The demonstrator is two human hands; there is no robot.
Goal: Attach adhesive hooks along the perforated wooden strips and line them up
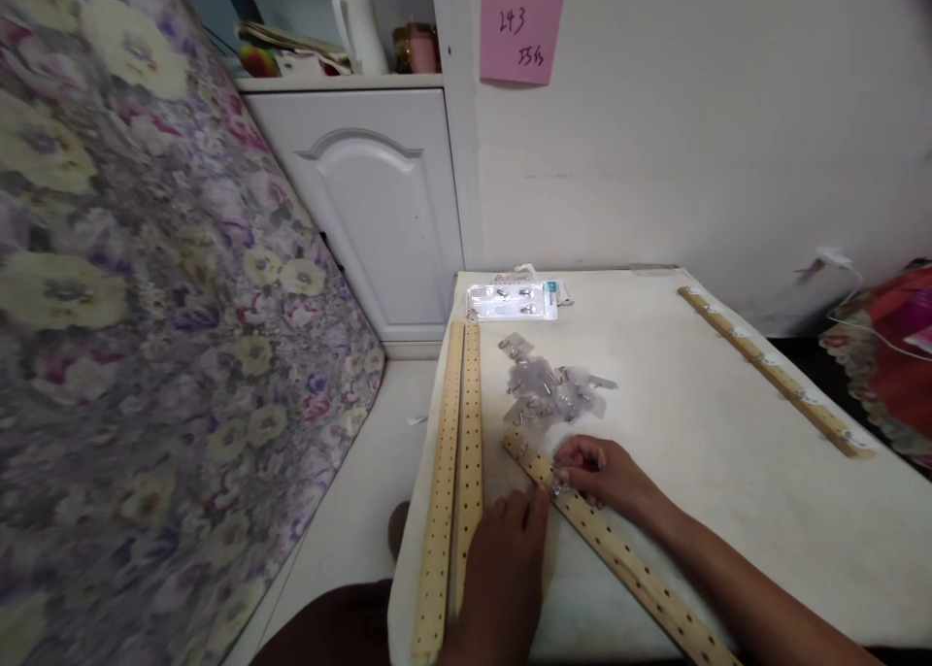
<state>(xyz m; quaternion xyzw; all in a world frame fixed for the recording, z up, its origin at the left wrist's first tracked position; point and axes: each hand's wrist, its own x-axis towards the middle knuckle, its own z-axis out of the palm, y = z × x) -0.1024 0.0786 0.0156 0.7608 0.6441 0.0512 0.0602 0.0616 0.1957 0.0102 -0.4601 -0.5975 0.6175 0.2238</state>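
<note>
A wooden strip with rows of holes (pixel 632 567) lies slantwise on the table in front of me. My left hand (pixel 514 540) is closed at its left edge, fingertips pressed against the wood. With fingers pinched together, my right hand (pixel 598 472) holds a small clear hook with a metal part (pixel 559 486) against the strip's upper face. Another clear hook (pixel 522 449) sits near the strip's far end. Just beyond lies a loose pile of clear adhesive hooks (pixel 543 384). My fingers partly cover the hook being held.
Two more perforated strips (pixel 472 394) lie side by side along the table's left edge. A strip bearing several hooks (pixel 764 360) rests at the right. Packaged hooks (pixel 510 301) lie at the back, near the wall. A flowered cloth (pixel 182 307) hangs at the left.
</note>
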